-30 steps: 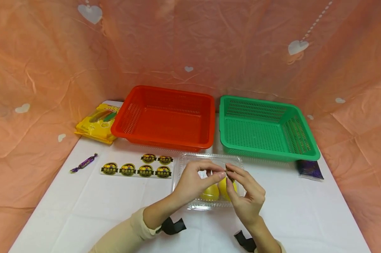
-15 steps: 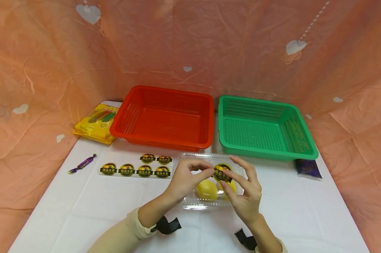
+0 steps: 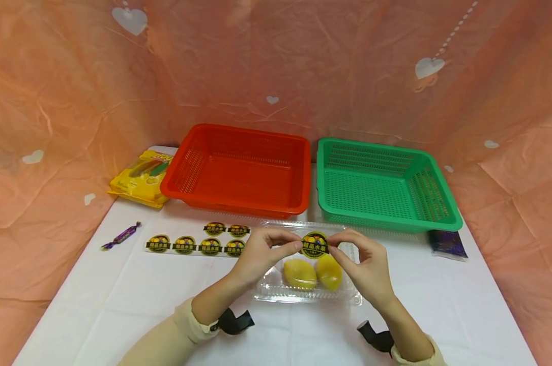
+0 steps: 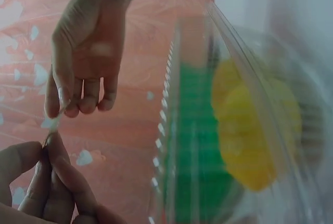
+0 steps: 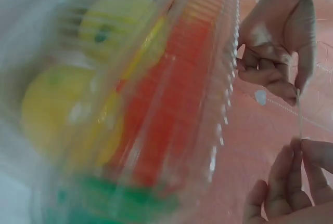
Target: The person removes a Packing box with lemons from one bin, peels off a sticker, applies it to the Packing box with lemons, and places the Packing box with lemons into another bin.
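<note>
Pinching one round sticker between them, a person's left hand and right hand each grasp an opposite edge with thumb and finger. The sticker spans the gap between the fingertips, above a clear box; both wrist views show it edge-on and apart from the box. Two lemons lie inside, below the hands.

The step in hand looks like steadying the sticker by its sides. From this hold, the next move would seem to call for both pinches staying level and light, so the sticker neither folds nor clings to a finger.

The black, yellow-edged sticker carries a banner that reads 精品水果, "premium fruit", with smaller marks too tiny to read. Matching stickers sit on a sheet beside the left hand. Beyond it, farther left, a yellow bag seems to show "100".
</note>
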### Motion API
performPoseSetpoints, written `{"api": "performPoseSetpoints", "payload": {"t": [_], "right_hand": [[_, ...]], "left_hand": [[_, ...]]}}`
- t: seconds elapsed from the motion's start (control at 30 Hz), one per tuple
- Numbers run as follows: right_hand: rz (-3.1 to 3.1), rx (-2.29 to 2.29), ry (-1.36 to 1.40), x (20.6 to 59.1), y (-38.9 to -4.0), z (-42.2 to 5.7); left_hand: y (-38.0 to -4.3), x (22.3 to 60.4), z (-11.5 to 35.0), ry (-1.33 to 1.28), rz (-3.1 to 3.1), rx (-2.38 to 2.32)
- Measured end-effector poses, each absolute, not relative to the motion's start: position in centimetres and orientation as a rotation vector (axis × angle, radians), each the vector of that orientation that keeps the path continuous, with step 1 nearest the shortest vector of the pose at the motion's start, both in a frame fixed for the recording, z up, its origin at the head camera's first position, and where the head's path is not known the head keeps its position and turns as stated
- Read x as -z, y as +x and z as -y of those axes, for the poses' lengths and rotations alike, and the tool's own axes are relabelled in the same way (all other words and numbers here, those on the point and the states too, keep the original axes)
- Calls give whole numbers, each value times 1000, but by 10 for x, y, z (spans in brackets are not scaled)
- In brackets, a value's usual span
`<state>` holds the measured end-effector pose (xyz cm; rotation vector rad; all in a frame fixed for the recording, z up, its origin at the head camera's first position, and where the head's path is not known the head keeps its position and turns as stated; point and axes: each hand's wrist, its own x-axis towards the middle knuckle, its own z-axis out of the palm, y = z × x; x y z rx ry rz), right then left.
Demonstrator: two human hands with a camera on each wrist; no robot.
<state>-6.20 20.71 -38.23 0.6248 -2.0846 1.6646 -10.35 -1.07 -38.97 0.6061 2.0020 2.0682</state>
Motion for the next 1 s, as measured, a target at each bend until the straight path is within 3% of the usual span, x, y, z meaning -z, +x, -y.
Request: {"api": "performPoseSetpoints", "payload": {"t": [0.43,1.0], "right_hand": [[2451,-1718,585,388,-78,-222],[2700,-1512,669,396,-89,-219]], "left_hand": [[-123,397,14,897,-2277,-1665],[-127,406,11,1055,-2663,-1257]]}}
